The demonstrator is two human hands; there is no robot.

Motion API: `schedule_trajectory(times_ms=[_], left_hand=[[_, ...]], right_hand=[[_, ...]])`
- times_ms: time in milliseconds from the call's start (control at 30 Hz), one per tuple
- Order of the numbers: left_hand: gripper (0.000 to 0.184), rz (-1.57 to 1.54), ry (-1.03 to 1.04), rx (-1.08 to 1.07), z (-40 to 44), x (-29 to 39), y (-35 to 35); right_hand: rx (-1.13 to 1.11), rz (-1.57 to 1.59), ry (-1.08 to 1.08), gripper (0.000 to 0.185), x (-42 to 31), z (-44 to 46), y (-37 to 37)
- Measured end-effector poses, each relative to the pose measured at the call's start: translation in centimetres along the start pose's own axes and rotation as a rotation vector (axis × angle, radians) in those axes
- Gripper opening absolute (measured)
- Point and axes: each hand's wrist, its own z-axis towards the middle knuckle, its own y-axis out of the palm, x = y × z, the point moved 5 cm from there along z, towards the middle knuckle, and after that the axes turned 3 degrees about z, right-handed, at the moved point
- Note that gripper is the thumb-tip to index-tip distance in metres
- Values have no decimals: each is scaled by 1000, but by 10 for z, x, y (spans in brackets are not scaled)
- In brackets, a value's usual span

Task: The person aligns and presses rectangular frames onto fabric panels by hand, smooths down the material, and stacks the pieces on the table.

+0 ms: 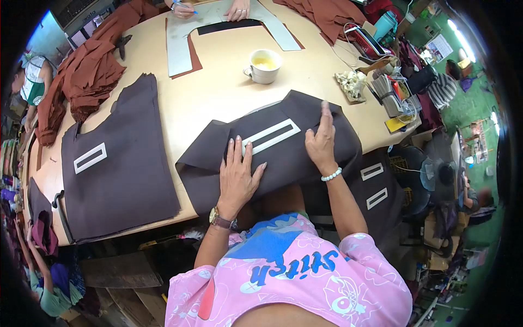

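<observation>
A dark cloth piece [267, 169] lies partly folded at the table's front edge, with a white rectangular frame-shaped strip [272, 136] flat on it. My left hand [238, 177] rests on the cloth, fingers spread, fingertips at the left end of the strip. On the cloth's right part is my right hand [321, 143], turned on its side with fingers stretched out and thumb apart; nothing shows in it. To the left lies a stack of dark cloth pieces [120, 174] bearing a similar white frame [90, 158].
Beyond the cloth stands a cup [265, 66] of yellowish liquid. Across the table, another person's hands [238, 10] work at a pale template [180, 49]. Rust-brown cloth [90, 82] is piled left. A cluttered box [400, 98] sits right; dark cloth with two white frames [376, 199] hangs below.
</observation>
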Motion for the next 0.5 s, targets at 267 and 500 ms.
schedule_trajectory(times_ms=[267,500], left_hand=[[57,0,2,-4,1,1,-1],[56,-22,-26,-14,2,2,-2]], right_hand=[[47,419,71,82,43,104,8],[-57,418,8,62,14,94,-16]])
